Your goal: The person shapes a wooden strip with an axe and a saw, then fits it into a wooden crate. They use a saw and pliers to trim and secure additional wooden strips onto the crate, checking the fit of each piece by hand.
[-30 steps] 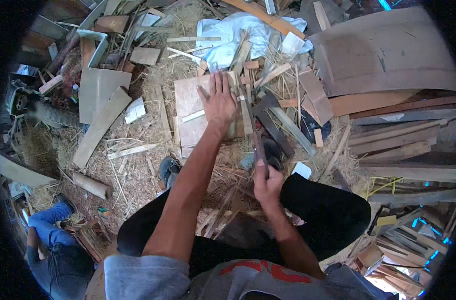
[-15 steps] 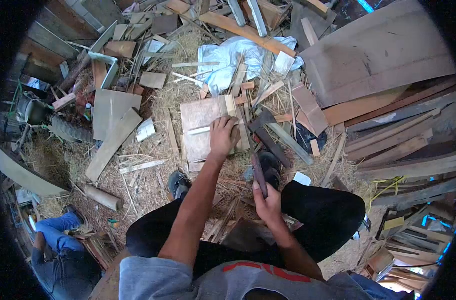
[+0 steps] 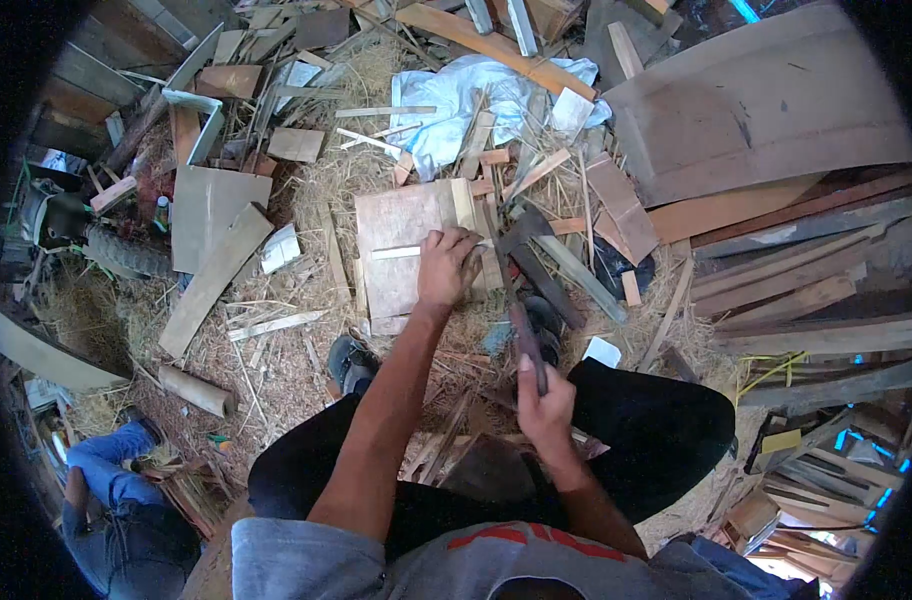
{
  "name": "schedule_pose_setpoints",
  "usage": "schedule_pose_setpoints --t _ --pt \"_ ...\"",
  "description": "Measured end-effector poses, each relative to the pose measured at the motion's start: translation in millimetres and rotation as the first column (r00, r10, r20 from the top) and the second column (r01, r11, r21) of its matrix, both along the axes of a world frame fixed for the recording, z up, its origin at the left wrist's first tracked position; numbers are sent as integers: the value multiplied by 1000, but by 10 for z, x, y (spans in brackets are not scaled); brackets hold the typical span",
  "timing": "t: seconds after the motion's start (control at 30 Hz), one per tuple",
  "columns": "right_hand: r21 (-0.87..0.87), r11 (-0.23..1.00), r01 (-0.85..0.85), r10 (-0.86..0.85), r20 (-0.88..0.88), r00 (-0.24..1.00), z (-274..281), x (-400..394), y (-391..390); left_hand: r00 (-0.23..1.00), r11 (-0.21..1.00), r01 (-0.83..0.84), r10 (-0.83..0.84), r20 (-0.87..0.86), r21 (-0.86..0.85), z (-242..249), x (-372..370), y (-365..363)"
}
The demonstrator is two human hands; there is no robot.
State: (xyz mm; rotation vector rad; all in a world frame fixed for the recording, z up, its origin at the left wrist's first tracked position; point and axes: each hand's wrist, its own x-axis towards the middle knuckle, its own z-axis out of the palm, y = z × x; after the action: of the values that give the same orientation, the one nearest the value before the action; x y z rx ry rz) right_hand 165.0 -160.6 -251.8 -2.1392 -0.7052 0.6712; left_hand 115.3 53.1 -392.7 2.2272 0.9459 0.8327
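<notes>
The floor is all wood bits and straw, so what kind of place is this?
Probably a rough woodworking yard or shed. Planks and offcuts lie over straw, and the right hand grips a hatchet beside a board.

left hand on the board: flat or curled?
Curled: the left hand has fingers bent around a thin pale wood strip on the square brown board.

Straw-covered floor (image 3: pixel 276 370) carries a plywood board (image 3: pixel 401 245), planks (image 3: pixel 211 280) and white sheeting (image 3: pixel 466 95).
</notes>
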Motion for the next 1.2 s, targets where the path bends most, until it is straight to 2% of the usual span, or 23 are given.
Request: schedule_pose_setpoints --t 0.07,0.1,0.2,0.23,0.33,0.37,0.47,0.57,0.67,0.7,0.8,0.9,1.0,1.1,1.13,1.17,1.2 --pt "-4 999 -33 33 9 999 -32 104 63 999 999 -33 34 -25 27 -29 15 24" --pt "-32 999 13 -15 -78 997 -4 130 215 998 998 -49 50 -38 35 -40 32 3" --pt "55 998 4 -1 -64 998 -287 187 463 993 997 -64 67 -101 35 -22 47 19" --pt "49 997 -53 51 27 998 -294 145 402 993 997 -69 72 -97 35 -25 51 19" --pt "127 991 -38 35 27 999 -168 -62 -93 993 996 -81 83 -78 35 -65 62 3" --pt "84 996 -4 7 -36 999 -227 -68 -161 994 996 -78 81 -69 42 -67 79 11" --pt "66 995 -80 81 -12 997 -390 139 370 995 998 -46 49 -87 45 -75 0 -73" --pt "148 989 -12 13 0 1000 -548 184 526 995 997 31 -25 -97 64 -8 8 -29" --pt "112 991 76 -65 -99 993 -592 181 265 993 994 73 -66 -95 79 -3 -22 -128" --pt "86 995 60 -53 -72 996 -633 209 318 994 993 72 -64 -91 89 11 2 -119" --pt "76 989 126 -104 -246 964 -796 254 516 994 1000 -28 28 -107 6 12 63 -1" --pt "141 973 183 -137 -286 948 -837 200 460 996 998 -41 45 -72 47 25 53 -16" --pt "210 959 188 -132 -252 959 -714 170 584 990 996 -76 80 -119 38 98 36 2" --pt "178 977 115 -86 -163 983 -590 153 668 983 988 -137 145 -109 76 30 55 15" --pt "217 973 77 -49 -129 990 -557 171 715 981 983 -159 167 -103 88 25 50 62" --pt "252 967 36 -12 -96 995 -529 188 751 967 994 -111 106 -231 -7 11 22 119" --pt "280 960 -5 24 -66 998 -511 190 765 957 997 -77 68 -281 -19 85 -15 177"
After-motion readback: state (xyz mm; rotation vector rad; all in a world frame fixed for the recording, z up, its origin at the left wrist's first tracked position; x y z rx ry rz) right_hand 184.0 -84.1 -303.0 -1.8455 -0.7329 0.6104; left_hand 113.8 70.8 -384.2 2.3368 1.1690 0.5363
